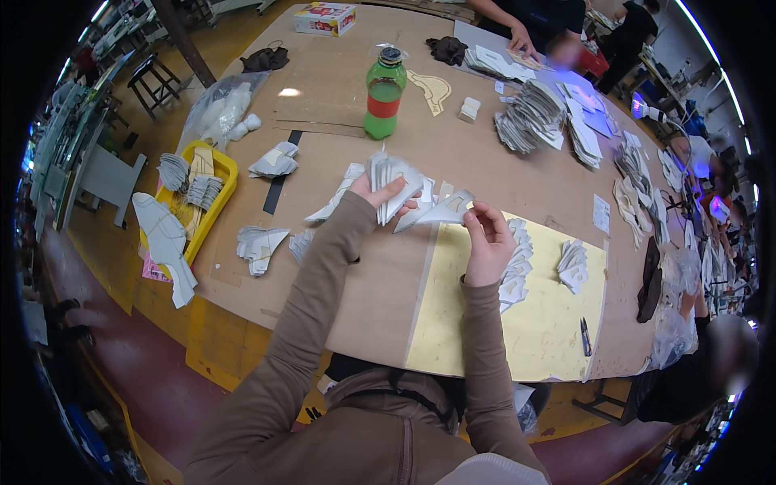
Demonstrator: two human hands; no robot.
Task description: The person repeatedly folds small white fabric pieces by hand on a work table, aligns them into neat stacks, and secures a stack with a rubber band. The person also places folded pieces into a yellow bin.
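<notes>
My left hand [386, 194] is closed around a fanned stack of white cut pieces [390, 179], held upright above the table. To its right, my right hand [490, 239] pinches the end of a single white piece with a cut-out [444, 210] between thumb and fingers. That piece reaches back toward the stack; more white pieces lie behind and under my hands. Below my right hand, a row of overlapping white pieces [515, 271] lies on a yellow sheet [453, 323]. A smaller bundle of pieces [572, 267] rests to the right on the same sheet.
A green bottle [384, 101] stands beyond my hands. At the left edge sits a yellow basket [229, 179] holding bundled pieces. Thread snips [586, 336] lie at the sheet's right. Tall stacks of pieces [529, 117] stand far right, near another person's hand [524, 40].
</notes>
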